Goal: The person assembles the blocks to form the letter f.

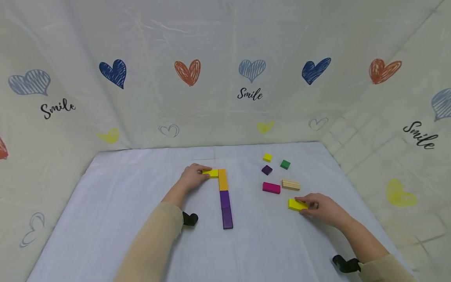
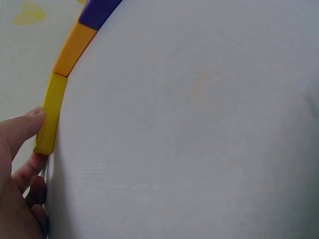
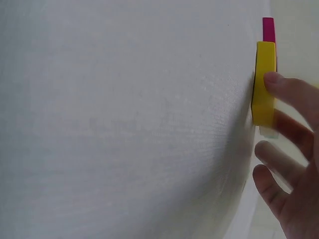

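Note:
My left hand [image 1: 193, 178] pinches a yellow block [image 1: 213, 173] between thumb and fingers. One end of that block meets the side of an orange block [image 1: 223, 181] at its far end, and in the left wrist view the two touch. Toward me, two purple blocks, a nearer one [image 1: 227, 218] and a farther one [image 1: 224, 199], continue the orange block's line. On the right, my right hand [image 1: 323, 209] pinches another yellow block [image 1: 294, 204] by its right end. The right wrist view shows thumb and a finger on this block [image 3: 264, 94], the other fingers apart from it.
Behind the right hand lie a magenta block [image 1: 271, 188] and a ribbed wooden piece [image 1: 290, 185]. Farther back are small yellow [image 1: 267, 157], green [image 1: 285, 164] and dark purple [image 1: 267, 170] blocks. A printed curtain [image 1: 218, 113] borders the white tabletop [image 1: 141, 184].

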The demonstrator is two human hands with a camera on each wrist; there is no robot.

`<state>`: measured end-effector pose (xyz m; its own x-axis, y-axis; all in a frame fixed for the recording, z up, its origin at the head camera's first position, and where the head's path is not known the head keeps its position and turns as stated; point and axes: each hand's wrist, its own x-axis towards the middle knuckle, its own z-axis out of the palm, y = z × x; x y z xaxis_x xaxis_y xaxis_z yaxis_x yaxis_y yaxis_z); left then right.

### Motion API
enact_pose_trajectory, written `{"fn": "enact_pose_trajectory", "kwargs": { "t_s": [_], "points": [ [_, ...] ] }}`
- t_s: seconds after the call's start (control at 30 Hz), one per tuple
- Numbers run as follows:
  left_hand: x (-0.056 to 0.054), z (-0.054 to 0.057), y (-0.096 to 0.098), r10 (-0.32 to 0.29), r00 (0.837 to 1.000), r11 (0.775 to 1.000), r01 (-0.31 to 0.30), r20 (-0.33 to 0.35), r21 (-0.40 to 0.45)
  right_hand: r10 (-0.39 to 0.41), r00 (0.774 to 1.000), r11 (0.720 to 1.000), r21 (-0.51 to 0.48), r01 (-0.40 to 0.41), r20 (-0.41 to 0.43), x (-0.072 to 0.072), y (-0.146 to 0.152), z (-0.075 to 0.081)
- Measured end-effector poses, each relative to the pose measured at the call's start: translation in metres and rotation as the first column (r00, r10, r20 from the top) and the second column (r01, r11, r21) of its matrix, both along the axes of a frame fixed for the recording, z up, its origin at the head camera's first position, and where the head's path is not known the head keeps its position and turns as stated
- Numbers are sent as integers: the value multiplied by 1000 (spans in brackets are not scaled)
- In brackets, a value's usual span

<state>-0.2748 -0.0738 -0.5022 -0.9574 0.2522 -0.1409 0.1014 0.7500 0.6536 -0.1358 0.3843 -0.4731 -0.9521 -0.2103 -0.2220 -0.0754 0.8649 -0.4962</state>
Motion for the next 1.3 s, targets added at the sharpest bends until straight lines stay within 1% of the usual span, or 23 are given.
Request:
{"fn": "enact_pose_trajectory", "kwargs": {
  "t_s": [0.17, 0.33, 0.6, 0.73, 0.8, 1.0, 1.17, 1.3],
  "points": [
    [0, 0, 0, 0, 1000, 1000, 0, 0, 2, 10, 1000, 999, 30, -10, -29, -2, 0, -1],
    [0, -1, -1, 1, 1000, 1000, -1, 3, 10, 26, 998, 998, 66, -22, -52, -6, -1, 3],
    [1, -1, 0, -1, 1000, 1000, 1, -1, -3, 58, 996, 997, 63, -53, -72, -13, -10, 12],
    [2, 1, 1, 11, 1000, 1000, -11, 3, 3, 81, 992, 994, 77, -74, -95, -22, -18, 16],
    [3, 2, 1, 16, 1000, 1000, -16, 1, 7, 106, 989, 992, 78, -98, -107, -27, -23, 17],
    [2, 3, 1, 21, 1000, 1000, -21, 3, 0, 161, 978, 986, 56, -155, -135, -42, -38, 20],
    [2, 3, 1, 25, 1000, 1000, -25, 10, -1, 173, 975, 985, 43, -169, -137, -54, -54, 23],
    [2, 3, 1, 24, 1000, 1000, -24, 10, 0, 174, 977, 984, 53, -169, -123, -66, -68, 24]
  ]
}}
